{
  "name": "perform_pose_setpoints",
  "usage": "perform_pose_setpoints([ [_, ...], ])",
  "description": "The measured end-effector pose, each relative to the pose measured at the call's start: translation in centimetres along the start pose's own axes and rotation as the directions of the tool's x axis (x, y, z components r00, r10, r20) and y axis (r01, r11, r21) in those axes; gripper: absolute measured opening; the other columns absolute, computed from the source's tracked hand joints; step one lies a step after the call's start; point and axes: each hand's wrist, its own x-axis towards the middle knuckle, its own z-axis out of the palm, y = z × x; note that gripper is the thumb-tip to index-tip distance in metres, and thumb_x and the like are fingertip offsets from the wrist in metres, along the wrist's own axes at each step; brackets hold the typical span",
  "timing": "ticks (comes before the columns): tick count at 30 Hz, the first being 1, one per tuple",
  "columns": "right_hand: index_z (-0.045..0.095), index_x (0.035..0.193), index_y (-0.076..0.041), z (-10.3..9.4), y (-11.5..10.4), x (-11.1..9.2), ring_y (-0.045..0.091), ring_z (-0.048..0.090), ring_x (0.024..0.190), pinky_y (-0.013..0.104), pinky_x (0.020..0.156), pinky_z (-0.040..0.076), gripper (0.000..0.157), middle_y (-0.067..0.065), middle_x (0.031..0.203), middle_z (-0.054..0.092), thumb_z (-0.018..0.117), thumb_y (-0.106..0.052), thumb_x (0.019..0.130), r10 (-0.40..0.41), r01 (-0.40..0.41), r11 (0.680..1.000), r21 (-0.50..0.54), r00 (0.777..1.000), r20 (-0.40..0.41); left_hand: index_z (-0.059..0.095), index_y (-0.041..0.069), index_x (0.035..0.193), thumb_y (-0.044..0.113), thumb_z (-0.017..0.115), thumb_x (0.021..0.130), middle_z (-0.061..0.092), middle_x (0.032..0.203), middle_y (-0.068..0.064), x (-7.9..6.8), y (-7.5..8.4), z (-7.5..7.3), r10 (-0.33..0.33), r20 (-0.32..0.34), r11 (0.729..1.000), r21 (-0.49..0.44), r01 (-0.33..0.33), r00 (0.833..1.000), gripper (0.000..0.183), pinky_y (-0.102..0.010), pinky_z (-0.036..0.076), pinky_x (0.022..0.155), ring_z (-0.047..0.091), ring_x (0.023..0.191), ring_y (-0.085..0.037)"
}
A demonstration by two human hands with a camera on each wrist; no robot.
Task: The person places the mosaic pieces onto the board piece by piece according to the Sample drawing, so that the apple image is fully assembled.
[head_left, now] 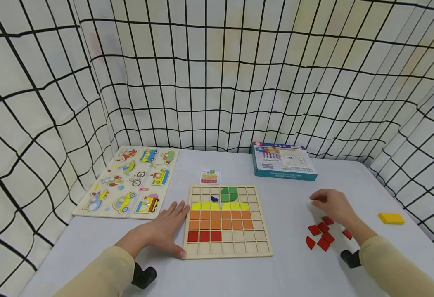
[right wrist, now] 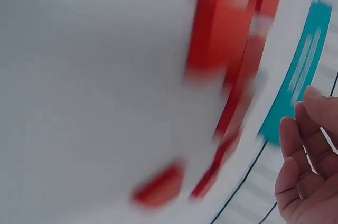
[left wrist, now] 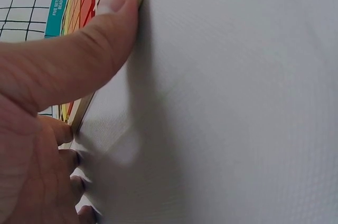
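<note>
The clearest writing was on the teal-edged cardboard box at the back of the white-covered counter: "FIVE SETS OF COLUMN BEADED BOXES" along its side; the finer print on top was too small to read. In front of it lay a pale wooden grid board, filled with green, blue, yellow and orange pieces, plus three red squares at the left of the second-lowest row. A small printed card lay just beyond it. The left hand, fingers spread and grasping nothing, touched the board's left edge, thumb at its near corner. The right hand, fingers loosely bent with nothing visibly held, hung just beyond loose red flat pieces.
</note>
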Motion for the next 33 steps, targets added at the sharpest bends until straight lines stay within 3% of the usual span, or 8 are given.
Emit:
perform_pose_setpoints([
  [5, 0.065, 0.123, 0.009, -3.1, 5.2, -0.3, 0.029, 0.062, 0.09, 0.042, 0.079, 0.061, 0.031, 0.028, 0.11, 0.069, 0.066, -0.007, 0.097, 0.079, -0.078, 0.995, -0.067, 0.997, 0.025, 0.021, 0.0, 0.161, 0.045, 0.091, 0.07, 0.011, 0.171, -0.023, 0.0, -0.1, 0.0, 0.006, -0.003, 1.0, 0.005, -0.006, 1.0, 0.123, -0.066, 0.01, 0.126, 0.003, 0.158, -0.047],
  [11, 0.064, 0.124, 0.01, -4.4, 7.7, -0.9, 0.036, 0.061, 0.098, 0.044, 0.08, 0.059, 0.038, 0.028, 0.112, 0.067, 0.069, -0.015, 0.096, 0.128, -0.121, 0.99, -0.07, 0.984, 0.12, 0.021, 0.0, 0.161, 0.043, 0.092, 0.07, 0.012, 0.171, -0.023, -0.1, 0.0, -0.1, 0.011, -0.009, 1.0, 0.006, -0.011, 1.0, 0.123, -0.067, 0.01, 0.126, 0.004, 0.158, -0.048],
  [21, 0.064, 0.114, 0.011, -4.0, 7.4, -0.9, 0.032, 0.058, 0.09, 0.04, 0.077, 0.058, 0.033, 0.023, 0.101, 0.066, 0.074, -0.013, 0.093, 0.127, -0.114, 0.988, -0.102, 0.983, 0.132, 0.021, 0.0, 0.161, 0.042, 0.092, 0.07, 0.012, 0.171, -0.023, -0.1, 0.1, -0.1, 0.012, -0.014, 1.0, 0.006, -0.012, 1.0, 0.123, -0.067, 0.011, 0.126, 0.004, 0.158, -0.047],
  [28, 0.062, 0.102, 0.003, -3.6, 7.3, -1.1, 0.028, 0.056, 0.088, 0.032, 0.073, 0.054, 0.025, 0.015, 0.093, 0.064, 0.078, -0.012, 0.089, 0.132, -0.127, 0.989, -0.08, 0.99, 0.056, 0.021, 0.0, 0.161, 0.042, 0.092, 0.071, 0.011, 0.171, -0.023, -0.1, 0.1, -0.1, 0.016, -0.011, 1.0, 0.008, -0.016, 1.0, 0.122, -0.066, 0.011, 0.126, 0.004, 0.158, -0.047],
  [33, 0.063, 0.102, 0.002, -2.6, 5.0, -0.9, 0.027, 0.058, 0.088, 0.031, 0.072, 0.056, 0.021, 0.017, 0.096, 0.067, 0.076, -0.008, 0.091, 0.079, -0.079, 0.997, -0.024, 0.997, -0.01, 0.021, -0.001, 0.161, 0.043, 0.091, 0.071, 0.011, 0.171, -0.023, -0.1, 0.1, -0.1, 0.017, -0.013, 1.0, 0.011, -0.017, 1.0, 0.122, -0.066, 0.011, 0.126, 0.004, 0.158, -0.047],
])
